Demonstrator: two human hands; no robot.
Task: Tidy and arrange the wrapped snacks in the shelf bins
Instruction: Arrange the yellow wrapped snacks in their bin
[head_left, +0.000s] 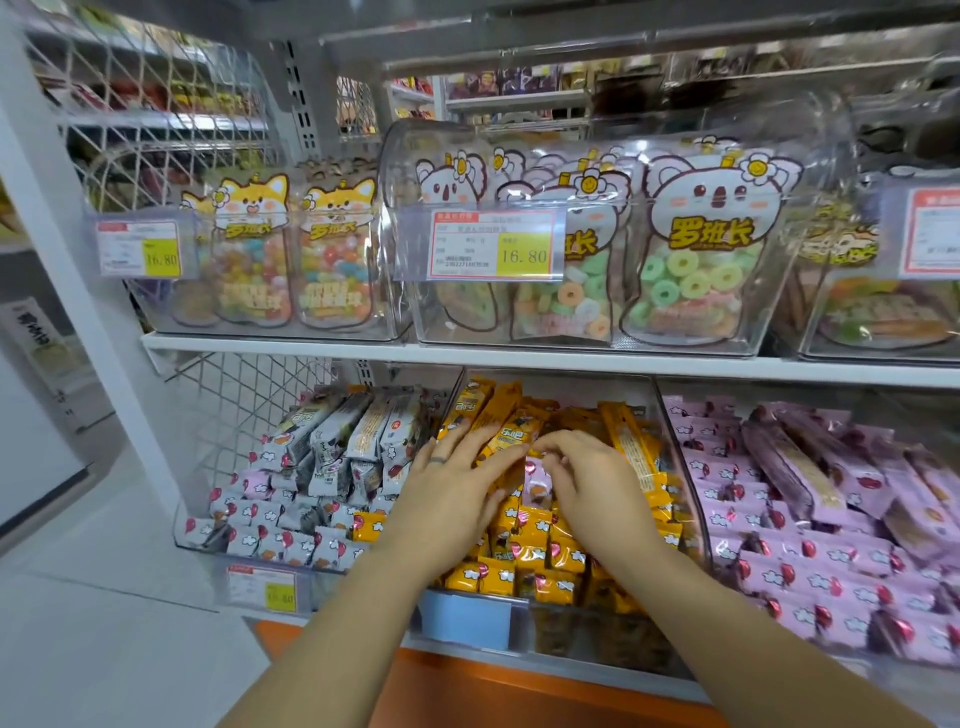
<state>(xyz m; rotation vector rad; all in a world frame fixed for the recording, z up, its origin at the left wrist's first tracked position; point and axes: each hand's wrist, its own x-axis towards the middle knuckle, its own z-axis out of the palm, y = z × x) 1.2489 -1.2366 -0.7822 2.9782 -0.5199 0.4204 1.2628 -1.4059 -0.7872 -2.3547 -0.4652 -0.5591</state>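
Observation:
Three clear bins stand on the lower shelf. The middle bin (670, 415) holds yellow wrapped snacks (540, 561), the left bin (208, 540) grey ones (332, 441), the right bin pink ones (810, 499). Both my hands are in the middle bin. My left hand (447, 493) lies flat with straight fingers on a long yellow bar (506, 436). My right hand (587, 478) has curled fingers that pinch a pink wrapped snack (537, 480) lying among the yellow ones. One yellow snack (368, 526) sits in the grey bin.
The upper shelf (363, 347) carries clear tubs of gummy candy bags (696, 270) with price tags (493, 244). A white wire mesh panel (244, 405) closes the shelf's left side. An orange base (467, 691) runs below the bins.

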